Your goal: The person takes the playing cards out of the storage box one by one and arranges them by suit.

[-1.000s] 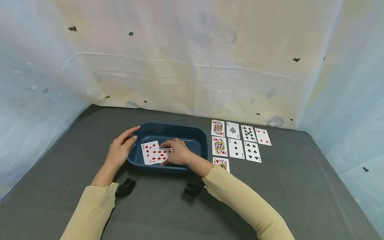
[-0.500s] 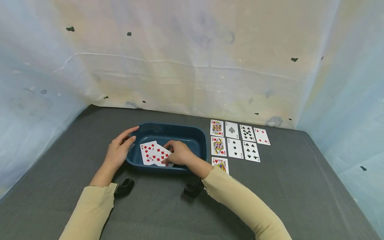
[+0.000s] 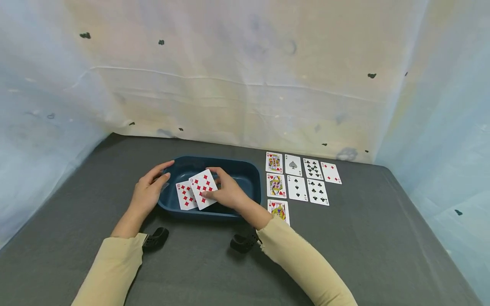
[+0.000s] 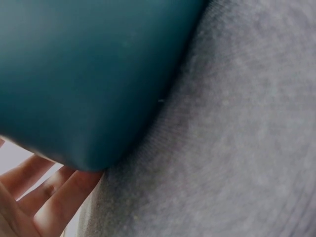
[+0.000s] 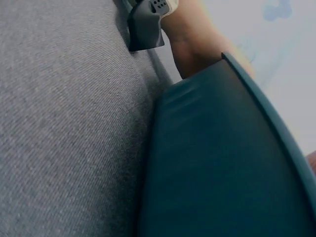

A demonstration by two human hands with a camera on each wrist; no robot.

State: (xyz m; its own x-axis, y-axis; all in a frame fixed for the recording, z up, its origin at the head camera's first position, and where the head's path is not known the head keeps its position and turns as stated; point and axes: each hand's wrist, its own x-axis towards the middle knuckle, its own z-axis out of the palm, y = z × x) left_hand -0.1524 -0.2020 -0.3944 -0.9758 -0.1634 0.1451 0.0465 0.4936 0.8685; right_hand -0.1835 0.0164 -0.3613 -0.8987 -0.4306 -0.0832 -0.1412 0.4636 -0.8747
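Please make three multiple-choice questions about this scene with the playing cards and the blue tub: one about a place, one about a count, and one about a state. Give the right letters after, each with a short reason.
1. Where does the ten of diamonds lie?
A. Inside the blue tub
B. In the rows of cards to the right of the tub
C. On the cloth in front of the tub

2. How many cards lie face up on the grey cloth to the right of the tub?
A. Five
B. Eight
C. Eleven

3. What is the right hand doing?
A. Resting flat on the cloth
B. Pinching the nine of diamonds, raised over the tub
C. Gripping the tub rim

Answers:
1 A, it lies in the tub by the left hand.
2 B, rows of four, three and one.
3 B, its thumb is on the tilted card.
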